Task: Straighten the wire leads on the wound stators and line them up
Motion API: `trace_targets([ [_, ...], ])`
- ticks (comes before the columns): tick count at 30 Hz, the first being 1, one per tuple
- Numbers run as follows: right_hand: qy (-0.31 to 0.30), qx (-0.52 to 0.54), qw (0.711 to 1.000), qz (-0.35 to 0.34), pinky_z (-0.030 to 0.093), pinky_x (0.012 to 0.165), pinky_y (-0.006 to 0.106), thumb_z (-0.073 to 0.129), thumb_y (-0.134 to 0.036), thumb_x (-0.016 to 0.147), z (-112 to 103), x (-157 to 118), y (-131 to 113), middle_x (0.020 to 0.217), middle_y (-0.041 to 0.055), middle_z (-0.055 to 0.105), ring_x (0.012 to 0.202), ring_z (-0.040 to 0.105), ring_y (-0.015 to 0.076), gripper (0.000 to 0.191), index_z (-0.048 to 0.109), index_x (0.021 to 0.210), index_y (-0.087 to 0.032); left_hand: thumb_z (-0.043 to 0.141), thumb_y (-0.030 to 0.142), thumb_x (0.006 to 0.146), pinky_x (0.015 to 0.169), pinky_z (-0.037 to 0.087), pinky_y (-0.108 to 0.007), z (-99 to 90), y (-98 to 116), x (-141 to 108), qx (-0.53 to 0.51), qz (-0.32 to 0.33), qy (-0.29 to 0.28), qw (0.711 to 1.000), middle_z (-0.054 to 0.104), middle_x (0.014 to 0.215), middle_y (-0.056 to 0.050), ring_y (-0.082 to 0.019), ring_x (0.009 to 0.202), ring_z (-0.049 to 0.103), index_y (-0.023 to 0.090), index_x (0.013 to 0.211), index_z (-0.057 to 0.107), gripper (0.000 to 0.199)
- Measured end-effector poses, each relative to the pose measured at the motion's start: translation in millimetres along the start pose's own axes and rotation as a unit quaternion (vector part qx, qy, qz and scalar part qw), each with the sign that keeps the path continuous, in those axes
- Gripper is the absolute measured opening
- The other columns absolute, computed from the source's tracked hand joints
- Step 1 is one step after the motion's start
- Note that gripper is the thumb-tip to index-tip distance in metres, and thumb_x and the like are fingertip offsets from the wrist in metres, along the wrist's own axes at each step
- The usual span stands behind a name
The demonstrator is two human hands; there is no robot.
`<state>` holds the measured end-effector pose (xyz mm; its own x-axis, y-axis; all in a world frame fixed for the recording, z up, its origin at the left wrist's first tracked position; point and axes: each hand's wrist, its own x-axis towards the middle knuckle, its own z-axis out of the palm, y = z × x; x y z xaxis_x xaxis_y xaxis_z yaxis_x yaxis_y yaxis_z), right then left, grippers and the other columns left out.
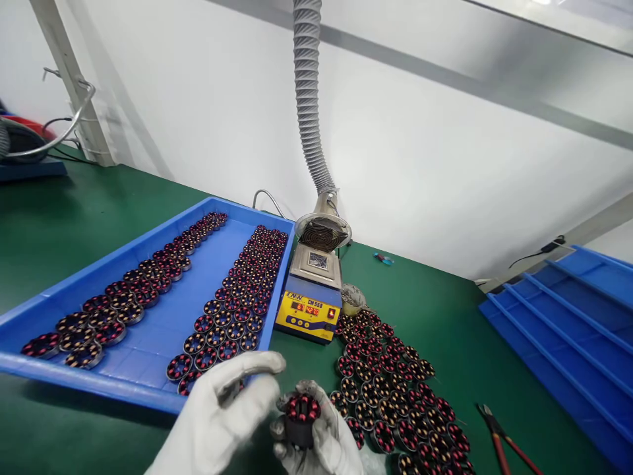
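The right hand's (329, 432) grip is closed around a red-wound ring part (301, 419), in front of the CM 558 unit (309, 307). The left hand (227, 412), beside it, has thumb and forefinger apart. Left of the unit is a blue tray (168, 323) with rows of ring parts (237, 290); right and nearer, loose rings (380, 369) and pliers (499, 432) lie on the desk (435, 290).

a workshop, with an extraction hose (307, 86) over what seems a solder pot (311, 305).

white wall (222, 99) | green tabletop (435, 290) | grey post (74, 79), left | grey band across wall
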<state>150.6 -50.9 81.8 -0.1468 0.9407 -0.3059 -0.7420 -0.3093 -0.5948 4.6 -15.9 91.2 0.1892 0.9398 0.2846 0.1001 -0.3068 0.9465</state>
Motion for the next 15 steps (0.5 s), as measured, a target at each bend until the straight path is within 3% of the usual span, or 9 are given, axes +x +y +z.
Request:
trace_targets([
  [3, 0.0, 0.003, 1.0, -0.013, 0.055, 0.069, 0.032, 0.085, -0.032, 0.054, 1, 3, 0, 0.088, 0.0037, 0.072, 0.078, 0.067, 0.0187, 0.036, 0.068, 0.085, -0.023, 0.069, 0.021, 0.072, 0.076, 0.056, -0.026, 4.7, 9, 2, 0.035, 0.075, -0.015, 0.996, 0.069, 0.098, -0.001, -0.021, 0.089, 0.066, 0.029, 0.095, 0.067, 0.024],
  [5, -0.007, 0.01, 1.0, -0.008, 0.055, 0.069, 0.032, 0.084, -0.033, 0.055, 2, 4, 2, 0.089, 0.0037, 0.071, 0.078, 0.067, 0.0185, 0.036, 0.068, 0.086, -0.023, 0.061, 0.018, 0.076, 0.075, 0.054, -0.022, 8.5, 17, 6, -0.001, 0.123, -0.023, 0.992, 0.07, 0.084, 0.003, -0.016, 0.081, 0.066, 0.03, 0.082, 0.068, 0.015],
  [7, -0.015, 0.014, 1.0, 0.005, 0.055, 0.064, 0.031, 0.082, -0.034, 0.059, 2, 2, 3, 0.084, 0.0033, 0.071, 0.072, 0.067, 0.0172, 0.035, 0.068, 0.089, -0.022, 0.054, 0.018, 0.079, 0.074, 0.053, -0.02, 8.6, 19, 8, -0.045, 0.133, -0.023, 0.99, 0.068, 0.075, 0.004, -0.015, 0.077, 0.064, 0.028, 0.077, 0.067, 0.017],
  [9, -0.025, 0.014, 0.999, 0.024, 0.054, 0.059, 0.031, 0.079, -0.04, 0.063, 1, -1, 2, 0.083, 0.0045, 0.072, 0.067, 0.067, 0.0173, 0.039, 0.067, 0.095, -0.022, 0.053, 0.017, 0.08, 0.077, 0.053, -0.02, 5.1, 15, 5, -0.048, 0.108, -0.004, 0.993, 0.067, 0.081, 0.003, -0.015, 0.082, 0.064, 0.028, 0.078, 0.066, 0.017],
  [12, -0.027, 0.0, 0.999, 0.034, 0.053, 0.062, 0.033, 0.076, -0.046, 0.065, -3, -5, -1, 0.09, 0.0071, 0.073, 0.075, 0.068, 0.0207, 0.041, 0.068, 0.097, -0.022, 0.062, 0.021, 0.08, 0.082, 0.053, -0.022, -0.6, 7, -4, 0.004, 0.05, 0.015, 0.999, 0.065, 0.106, -0.002, -0.02, 0.099, 0.062, 0.028, 0.099, 0.065, 0.021],
  [15, -0.008, -0.029, 1.0, -0.001, 0.053, 0.071, 0.036, 0.071, -0.042, 0.072, -5, -8, -3, 0.095, 0.0056, 0.071, 0.086, 0.066, 0.0225, 0.031, 0.068, 0.096, -0.021, 0.073, 0.032, 0.076, 0.083, 0.053, -0.024, -0.8, 11, -6, 0.042, 0.121, -0.042, 0.991, 0.062, 0.116, -0.004, -0.021, 0.1, 0.062, 0.032, 0.118, 0.055, 0.045],
])
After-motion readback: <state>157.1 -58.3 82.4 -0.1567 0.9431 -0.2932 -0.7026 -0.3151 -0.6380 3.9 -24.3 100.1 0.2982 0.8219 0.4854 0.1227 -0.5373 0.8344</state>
